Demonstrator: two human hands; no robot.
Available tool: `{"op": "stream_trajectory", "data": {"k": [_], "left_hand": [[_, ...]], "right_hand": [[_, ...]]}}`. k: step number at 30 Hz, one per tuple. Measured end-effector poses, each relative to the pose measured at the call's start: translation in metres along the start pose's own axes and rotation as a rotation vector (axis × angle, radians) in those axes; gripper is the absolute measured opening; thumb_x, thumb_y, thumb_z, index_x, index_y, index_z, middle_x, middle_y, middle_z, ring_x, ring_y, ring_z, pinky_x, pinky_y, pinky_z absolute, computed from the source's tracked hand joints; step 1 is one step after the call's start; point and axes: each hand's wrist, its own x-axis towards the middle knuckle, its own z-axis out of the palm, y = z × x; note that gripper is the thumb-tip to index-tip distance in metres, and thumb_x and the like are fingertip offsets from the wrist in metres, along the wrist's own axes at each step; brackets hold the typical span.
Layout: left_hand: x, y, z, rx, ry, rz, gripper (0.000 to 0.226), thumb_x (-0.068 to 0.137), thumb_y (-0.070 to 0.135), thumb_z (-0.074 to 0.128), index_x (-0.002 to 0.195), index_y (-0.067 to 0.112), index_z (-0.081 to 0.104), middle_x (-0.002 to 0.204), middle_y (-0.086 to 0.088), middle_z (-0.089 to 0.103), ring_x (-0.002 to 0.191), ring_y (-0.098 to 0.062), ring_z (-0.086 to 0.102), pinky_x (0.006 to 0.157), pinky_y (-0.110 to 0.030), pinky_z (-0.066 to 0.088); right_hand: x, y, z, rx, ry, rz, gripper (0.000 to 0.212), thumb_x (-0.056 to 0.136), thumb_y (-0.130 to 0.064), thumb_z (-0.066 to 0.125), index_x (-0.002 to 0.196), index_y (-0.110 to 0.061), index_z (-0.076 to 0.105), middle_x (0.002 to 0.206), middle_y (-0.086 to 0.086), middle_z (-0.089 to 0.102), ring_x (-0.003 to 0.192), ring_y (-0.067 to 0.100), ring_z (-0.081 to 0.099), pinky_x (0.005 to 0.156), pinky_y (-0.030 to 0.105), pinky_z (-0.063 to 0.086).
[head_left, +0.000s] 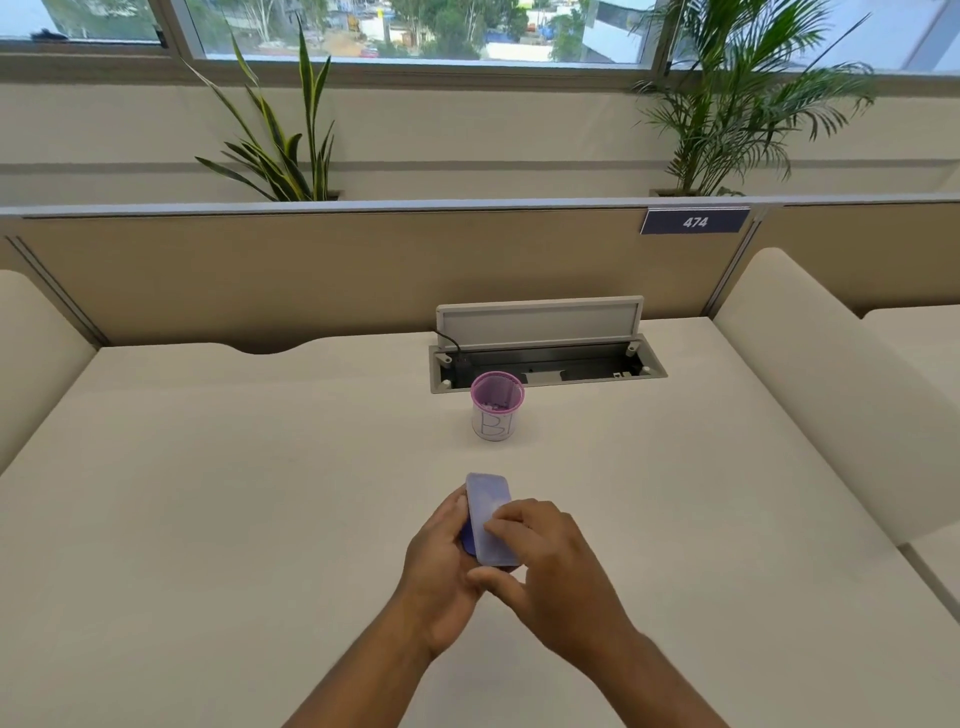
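A flat blue-violet case (488, 506) with rounded corners is held above the white desk (260, 493) near its middle front. My left hand (441, 566) grips it from the left and underneath. My right hand (550, 561) holds its right edge, fingers lying over its pale top face and thumb at the near end. A darker blue part shows below the pale top face. Farther back stands a purple mesh cup (497, 405) with a white paper label marked in pen; small things lie at its bottom.
Behind the cup an open cable hatch (545, 358) is sunk in the desk, its lid raised and a black cable running in. A beige partition (311, 270) with a sign reading 474 closes the far edge. Padded side panels flank the desk. Two plants stand beyond.
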Motion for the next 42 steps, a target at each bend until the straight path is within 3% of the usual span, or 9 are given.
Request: {"op": "stream_trajectory", "data": {"k": [3,6,10,16,25,30,36,42], "left_hand": [[-0.004,-0.002,0.002,0.035,0.012,0.034,0.039,0.111,0.031,0.045,0.119,0.015,0.08,0.118,-0.02,0.079,0.103,-0.031,0.076,0.089,-0.046,0.065],[-0.008,-0.002,0.001,0.049,0.009,0.037,0.042,0.112,0.025,0.042,0.114,0.009,0.081,0.114,-0.021,0.079,0.1,-0.031,0.077,0.082,-0.039,0.065],[-0.012,0.0,0.002,0.06,0.003,0.033,0.042,0.112,0.021,0.04,0.115,0.008,0.08,0.118,-0.024,0.078,0.1,-0.03,0.077,0.082,-0.037,0.066],[-0.017,0.002,0.005,0.046,-0.018,0.041,0.041,0.11,0.012,0.04,0.11,0.006,0.081,0.106,-0.021,0.079,0.093,-0.028,0.076,0.075,-0.033,0.064],[-0.019,0.002,0.007,0.019,0.057,0.045,0.039,0.11,0.013,0.041,0.111,0.0,0.077,0.093,-0.019,0.076,0.081,-0.026,0.075,0.07,-0.034,0.065],[-0.02,0.005,0.009,0.013,0.096,0.049,0.034,0.11,0.015,0.046,0.106,0.001,0.076,0.084,-0.016,0.073,0.071,-0.024,0.072,0.065,-0.035,0.065],[-0.021,0.006,0.008,-0.04,0.086,0.032,0.033,0.107,0.012,0.05,0.097,0.004,0.081,0.083,-0.017,0.073,0.072,-0.026,0.074,0.062,-0.035,0.064],[-0.022,0.005,0.009,-0.147,0.008,0.018,0.04,0.106,0.012,0.049,0.087,0.008,0.084,0.076,-0.014,0.07,0.065,-0.02,0.071,0.057,-0.03,0.061]], "right_hand": [[-0.001,-0.005,-0.004,-0.036,0.022,-0.058,0.036,0.089,-0.049,0.071,0.108,-0.018,0.074,0.114,-0.004,0.071,0.099,0.019,0.065,0.083,0.028,0.055],[-0.003,-0.01,-0.006,-0.049,0.078,-0.107,0.033,0.091,-0.045,0.069,0.104,-0.016,0.076,0.109,-0.002,0.072,0.095,0.02,0.067,0.078,0.029,0.058],[-0.004,-0.014,-0.007,-0.119,0.131,-0.165,0.04,0.101,-0.046,0.055,0.101,-0.012,0.076,0.105,0.002,0.073,0.091,0.021,0.068,0.074,0.029,0.06],[-0.004,-0.019,-0.007,-0.199,0.174,-0.245,0.048,0.112,-0.039,0.041,0.1,-0.007,0.075,0.102,0.007,0.074,0.09,0.025,0.068,0.071,0.033,0.06],[-0.005,-0.023,-0.008,-0.135,0.179,-0.23,0.037,0.11,-0.034,0.051,0.1,-0.007,0.074,0.104,0.006,0.075,0.091,0.024,0.068,0.075,0.032,0.058],[-0.013,-0.021,-0.008,-0.12,0.158,-0.183,0.04,0.098,-0.041,0.067,0.113,-0.005,0.076,0.117,0.009,0.075,0.107,0.026,0.07,0.087,0.034,0.06],[-0.014,-0.013,-0.013,-0.098,0.192,-0.221,0.026,0.1,-0.026,0.066,0.109,-0.003,0.076,0.111,0.012,0.074,0.097,0.029,0.071,0.077,0.035,0.06],[-0.013,-0.013,-0.015,-0.16,0.21,-0.304,0.023,0.106,-0.021,0.061,0.108,-0.003,0.075,0.11,0.012,0.074,0.097,0.029,0.07,0.075,0.033,0.059]]}}
